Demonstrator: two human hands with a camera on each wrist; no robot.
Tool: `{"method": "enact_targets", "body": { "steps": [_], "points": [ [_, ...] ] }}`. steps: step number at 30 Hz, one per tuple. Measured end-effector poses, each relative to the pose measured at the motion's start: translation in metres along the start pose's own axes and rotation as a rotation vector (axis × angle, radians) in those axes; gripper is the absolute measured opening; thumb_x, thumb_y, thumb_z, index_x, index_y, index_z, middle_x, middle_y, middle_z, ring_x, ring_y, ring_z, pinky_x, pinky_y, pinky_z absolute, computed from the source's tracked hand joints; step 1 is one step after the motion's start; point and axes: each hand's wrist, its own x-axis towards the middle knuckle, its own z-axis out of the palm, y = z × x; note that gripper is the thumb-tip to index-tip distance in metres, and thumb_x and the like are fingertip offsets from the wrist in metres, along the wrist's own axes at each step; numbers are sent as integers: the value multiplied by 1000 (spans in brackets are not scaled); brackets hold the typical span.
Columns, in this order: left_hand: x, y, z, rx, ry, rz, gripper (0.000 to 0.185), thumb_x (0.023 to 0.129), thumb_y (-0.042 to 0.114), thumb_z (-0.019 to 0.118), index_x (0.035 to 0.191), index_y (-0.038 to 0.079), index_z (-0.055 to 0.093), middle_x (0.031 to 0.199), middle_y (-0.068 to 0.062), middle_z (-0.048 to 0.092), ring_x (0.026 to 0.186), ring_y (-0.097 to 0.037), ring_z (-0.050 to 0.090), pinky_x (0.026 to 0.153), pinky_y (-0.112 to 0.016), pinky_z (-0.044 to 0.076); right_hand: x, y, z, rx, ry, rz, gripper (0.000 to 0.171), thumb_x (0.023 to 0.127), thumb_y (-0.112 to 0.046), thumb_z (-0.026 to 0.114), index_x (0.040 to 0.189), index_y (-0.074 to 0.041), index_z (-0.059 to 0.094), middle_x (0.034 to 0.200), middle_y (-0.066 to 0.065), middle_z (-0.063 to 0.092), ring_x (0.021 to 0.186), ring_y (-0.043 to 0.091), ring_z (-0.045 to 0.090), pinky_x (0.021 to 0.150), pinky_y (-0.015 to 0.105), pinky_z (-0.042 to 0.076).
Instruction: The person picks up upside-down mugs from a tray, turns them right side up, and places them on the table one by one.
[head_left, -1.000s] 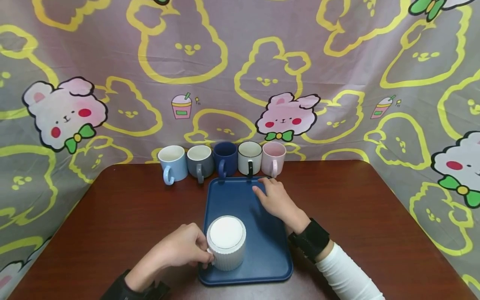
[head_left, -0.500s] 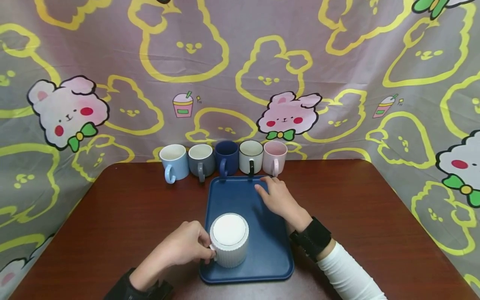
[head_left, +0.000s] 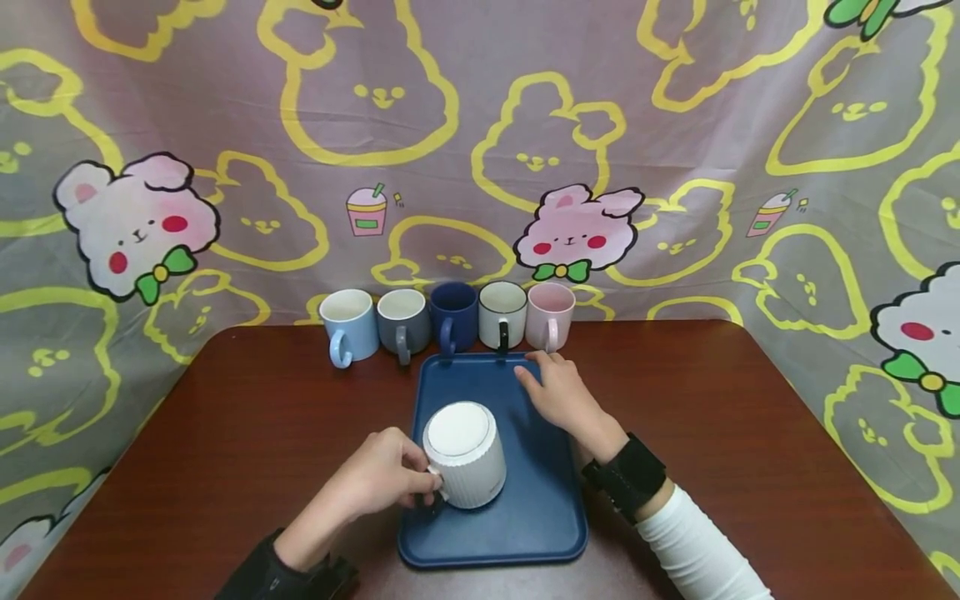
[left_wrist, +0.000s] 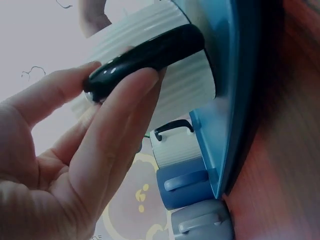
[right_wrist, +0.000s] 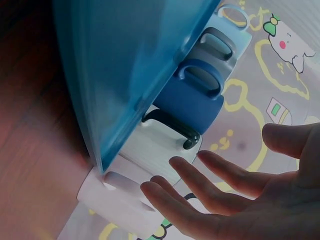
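A cartoon-bunny cloth hangs behind a dark brown table (head_left: 262,433), where a blue tray (head_left: 540,517) lies in the middle. Half a second ago the white ribbed mug (head_left: 465,454) stood bottom-up and flat near the tray's front left corner; now it is tipped, its flat base leaning away toward the far side and a little left, its lower edge lifted over the tray. So its long axis runs slanted rather than upright, with the mouth facing down and toward the person. The left hand (head_left: 382,479) pinches the mug's black handle (left_wrist: 145,55) between thumb and fingers, the handle pointing left. The right hand (head_left: 558,396) lies relaxed, fingers straight, at the tray's far right corner, much as before, just short of the row of five mugs (head_left: 450,321) standing along the tray's far edge, handles toward the person.
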Motion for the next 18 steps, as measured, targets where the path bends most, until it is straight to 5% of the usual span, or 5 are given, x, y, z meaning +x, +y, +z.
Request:
{"method": "enact_targets", "body": {
  "steps": [11, 18],
  "points": [
    [9, -5, -2, -165, 115, -25, 12, 82, 8, 72, 83, -4, 73, 72, -10, 69, 67, -17, 67, 61, -34, 58, -3, -1, -1, 14, 23, 20, 49, 98, -36, 50, 132, -1, 51, 133, 21, 51, 125, 39, 46, 99, 53, 43],
    [16, -5, -7, -248, 194, 17, 13, 84, 6, 69, 87, -7, 71, 74, -13, 69, 72, -20, 68, 64, -36, 59, -3, -5, 0, 21, 40, 9, 48, 98, -34, 50, 131, 0, 51, 131, 22, 53, 123, 39, 46, 98, 54, 43]
  ]
}}
